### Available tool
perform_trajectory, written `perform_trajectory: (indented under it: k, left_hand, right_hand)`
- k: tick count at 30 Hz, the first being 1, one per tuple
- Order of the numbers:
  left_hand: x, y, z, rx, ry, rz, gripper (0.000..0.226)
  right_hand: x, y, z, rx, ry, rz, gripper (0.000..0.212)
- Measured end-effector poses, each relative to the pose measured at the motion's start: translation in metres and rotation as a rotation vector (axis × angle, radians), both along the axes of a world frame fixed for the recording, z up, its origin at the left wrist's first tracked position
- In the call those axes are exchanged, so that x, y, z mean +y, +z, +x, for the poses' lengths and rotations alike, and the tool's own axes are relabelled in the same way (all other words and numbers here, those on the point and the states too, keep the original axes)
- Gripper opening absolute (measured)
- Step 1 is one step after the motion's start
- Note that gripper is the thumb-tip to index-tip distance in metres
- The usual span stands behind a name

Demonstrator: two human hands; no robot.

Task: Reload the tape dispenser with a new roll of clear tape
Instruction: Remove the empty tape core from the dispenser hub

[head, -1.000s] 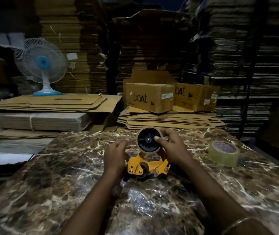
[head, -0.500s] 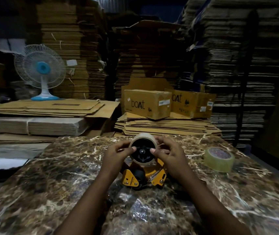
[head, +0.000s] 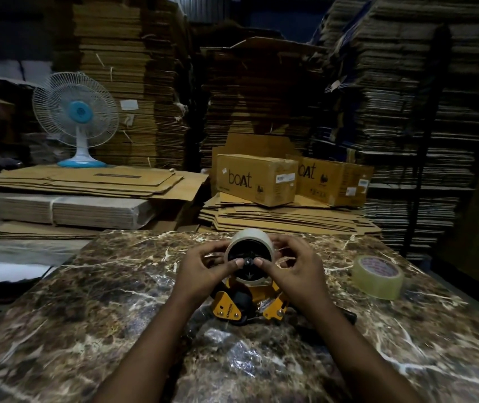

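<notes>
A yellow tape dispenser (head: 226, 308) stands on the marble table (head: 101, 301) in front of me. On its black hub sits a pale, nearly used-up tape core (head: 250, 238), open end facing me. My left hand (head: 203, 270) and my right hand (head: 293, 270) hold that core from either side, both thumbs pressed near the hub's centre. A full roll of clear tape (head: 378, 276) lies flat on the table to the right, apart from both hands.
Crumpled clear plastic wrap (head: 232, 353) lies on the table near me. Behind the table are stacks of flattened cardboard (head: 276, 219), two "boAt" boxes (head: 255, 178), a blue and white fan (head: 76, 117) at left, and tall cardboard piles.
My left hand rose from the dispenser's body to the core. Both thumbs now meet at the hub's centre. The view has tilted slightly, so the table sits lower.
</notes>
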State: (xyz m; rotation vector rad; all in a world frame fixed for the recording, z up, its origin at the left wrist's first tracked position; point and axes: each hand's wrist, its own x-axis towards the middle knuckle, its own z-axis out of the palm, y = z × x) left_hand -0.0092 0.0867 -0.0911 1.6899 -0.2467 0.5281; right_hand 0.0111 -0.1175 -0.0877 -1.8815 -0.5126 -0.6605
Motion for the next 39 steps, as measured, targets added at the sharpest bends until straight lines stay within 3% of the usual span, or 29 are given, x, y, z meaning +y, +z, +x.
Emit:
perform_trajectory:
  k: [9,14,22,30,34,39]
  left_hand:
    - [0.002,0.006,-0.003,0.026,-0.032,-0.007,0.038]
    - [0.003,0.007,-0.004,0.053,-0.042,-0.004,0.042]
    - [-0.001,0.009,-0.004,0.066,0.038,0.059,0.037]
    - [0.0,0.014,0.001,0.107,0.028,0.096,0.036]
    - [0.0,0.013,0.004,0.122,0.033,0.094,0.046]
    - [0.001,0.014,0.006,0.153,0.059,0.094,0.034]
  right_hand:
    - [0.002,-0.002,0.0,-0.018,-0.035,-0.02,0.046]
    - [0.0,-0.001,-0.001,-0.041,-0.02,-0.029,0.056]
    - [0.003,-0.001,-0.002,-0.061,-0.1,-0.044,0.041]
    - [0.001,0.006,-0.005,0.043,-0.016,0.03,0.034]
    - [-0.002,0.009,-0.005,0.079,0.02,0.032,0.039]
    - [-0.002,0.015,-0.003,0.17,-0.005,-0.019,0.035]
